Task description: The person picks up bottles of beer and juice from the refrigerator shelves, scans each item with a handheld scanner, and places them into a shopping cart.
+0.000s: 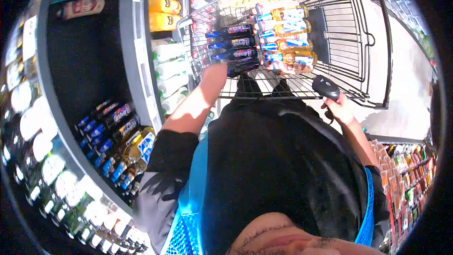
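Note:
My right hand (336, 107) is closed round a black handheld barcode scanner (326, 88) at the near right side of the wire shopping cart (365, 40). My left hand (214, 73) reaches into the cart's left part, right at the nearest of several dark bottles (243, 53) with blue and red labels. Its fingers are hidden or blurred there, and I cannot tell whether they grip a bottle. Beside the dark bottles lies a row of golden bottles (286, 45) with blue and white labels.
On my left stands a shelf unit (130, 42) with orange drink bottles (164, 5), pale green bottles (170, 78) and more dark bottles (106, 130). A lone brown-labelled bottle (84, 8) lies on a dark shelf. Packed shelves (406, 174) stand at the lower right.

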Demonstrator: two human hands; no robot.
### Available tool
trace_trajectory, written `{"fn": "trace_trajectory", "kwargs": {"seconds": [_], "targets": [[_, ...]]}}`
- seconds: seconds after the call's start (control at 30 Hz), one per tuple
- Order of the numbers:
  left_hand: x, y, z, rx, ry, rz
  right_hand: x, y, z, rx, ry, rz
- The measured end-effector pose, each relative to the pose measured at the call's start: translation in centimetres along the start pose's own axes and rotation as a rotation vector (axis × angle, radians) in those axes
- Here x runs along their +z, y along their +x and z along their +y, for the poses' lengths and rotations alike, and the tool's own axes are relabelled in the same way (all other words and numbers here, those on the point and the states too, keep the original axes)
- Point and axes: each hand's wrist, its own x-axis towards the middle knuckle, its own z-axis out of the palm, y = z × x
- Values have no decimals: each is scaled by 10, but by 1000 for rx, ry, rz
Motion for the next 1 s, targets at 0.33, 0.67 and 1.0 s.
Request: {"fn": "trace_trajectory", "kwargs": {"seconds": [0.33,0.67,1.0], "targets": [[-148,-206,25,125,283,432,47,-26,-144,-348,-345,-507],[-147,-322,53,-18,312,538,90,-39,-180,-384,-446,-786],[-177,-414,14,-600,351,566,48,-28,-142,-345,-407,-612]]}}
